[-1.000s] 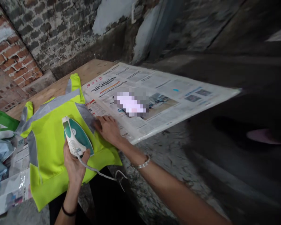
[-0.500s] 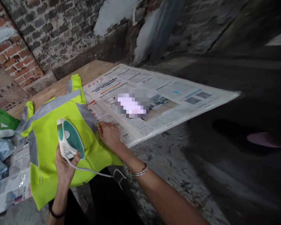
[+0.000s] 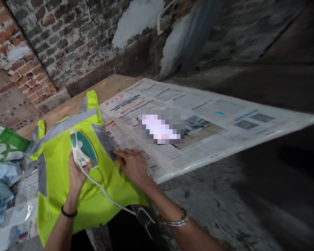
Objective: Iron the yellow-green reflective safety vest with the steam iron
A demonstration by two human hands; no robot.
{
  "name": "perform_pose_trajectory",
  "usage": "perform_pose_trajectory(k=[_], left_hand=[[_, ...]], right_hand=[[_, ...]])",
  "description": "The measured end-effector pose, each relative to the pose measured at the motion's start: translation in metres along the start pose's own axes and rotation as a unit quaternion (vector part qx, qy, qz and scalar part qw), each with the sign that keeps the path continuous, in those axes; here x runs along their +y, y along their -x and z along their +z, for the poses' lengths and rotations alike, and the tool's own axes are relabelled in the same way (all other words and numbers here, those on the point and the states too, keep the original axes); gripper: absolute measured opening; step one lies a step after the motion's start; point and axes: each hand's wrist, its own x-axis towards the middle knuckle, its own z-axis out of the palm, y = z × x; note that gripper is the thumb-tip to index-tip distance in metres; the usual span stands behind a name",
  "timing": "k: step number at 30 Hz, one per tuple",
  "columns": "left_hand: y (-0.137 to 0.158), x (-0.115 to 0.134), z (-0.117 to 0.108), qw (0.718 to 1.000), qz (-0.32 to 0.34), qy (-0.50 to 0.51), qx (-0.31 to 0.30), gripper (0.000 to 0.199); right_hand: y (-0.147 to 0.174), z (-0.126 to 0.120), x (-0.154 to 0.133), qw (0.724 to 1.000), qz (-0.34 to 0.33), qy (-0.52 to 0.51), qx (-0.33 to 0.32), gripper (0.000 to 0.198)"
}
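Note:
A bright yellow high-visibility jacket (image 3: pixel 60 174) with grey bands lies spread out on the table. My left hand (image 3: pixel 79 170) is closed around the handle of a white and green iron (image 3: pixel 85 148), whose soleplate rests on the middle of the jacket. From the iron's heel a pale cord (image 3: pixel 107 195) trails down to the right over the lower hem. My right hand (image 3: pixel 133 165) lies on the jacket's right edge with fingers stretched out, fingertips touching the fabric beside a grey panel. Nothing shows gripped in it.
Newspaper sheets (image 3: pixel 157 94) under clear plastic cover the table. A pixelated, blurred object (image 3: pixel 161 129) lies on them to the right. At the left are a green and white bag (image 3: pixel 9 144) and crumpled light-blue cloth (image 3: pixel 2 188). A brick wall (image 3: pixel 68 38) stands behind.
The iron has slid a little up the jacket, away from me. My right hand's fingers, earlier bunched at the jacket's edge, now reach further onto it. The whole view has shifted.

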Motion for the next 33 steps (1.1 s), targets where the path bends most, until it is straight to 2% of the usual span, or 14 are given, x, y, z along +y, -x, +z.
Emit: perform_pose_trajectory(k=[5, 9, 12, 16, 20, 23, 27, 33], left_hand=[[-0.064, 0.008, 0.018, 1.0, -0.011, 0.014, -0.018, 0.051], [-0.072, 0.007, 0.016, 1.0, -0.021, 0.003, 0.002, 0.049], [-0.059, 0.001, -0.002, 0.999, -0.03, -0.02, 0.025, 0.047], [-0.046, -0.01, -0.042, 0.995, -0.038, -0.063, 0.065, 0.043], [-0.048, -0.02, -0.085, 0.985, -0.059, -0.103, 0.121, 0.037], [-0.051, -0.025, -0.109, 0.979, -0.066, -0.122, 0.147, 0.038], [-0.052, -0.03, -0.121, 0.975, -0.058, -0.141, 0.16, 0.041], [-0.051, -0.034, -0.121, 0.977, -0.041, -0.146, 0.153, 0.046]], right_hand=[[-0.002, -0.006, -0.003, 1.0, 0.02, -0.006, -0.014, 0.042], [-0.003, -0.007, -0.004, 0.999, 0.027, -0.012, -0.019, 0.041], [-0.003, -0.005, -0.003, 0.999, 0.028, -0.007, -0.014, 0.04], [-0.003, -0.003, -0.002, 1.0, 0.019, -0.005, -0.004, 0.039], [-0.003, -0.005, -0.004, 1.0, 0.021, 0.002, -0.006, 0.039], [-0.003, -0.005, -0.005, 1.0, 0.024, 0.007, -0.01, 0.039], [-0.003, -0.002, -0.002, 1.0, 0.009, 0.005, 0.002, 0.039], [-0.003, -0.001, -0.002, 1.0, 0.014, 0.007, 0.005, 0.038]])
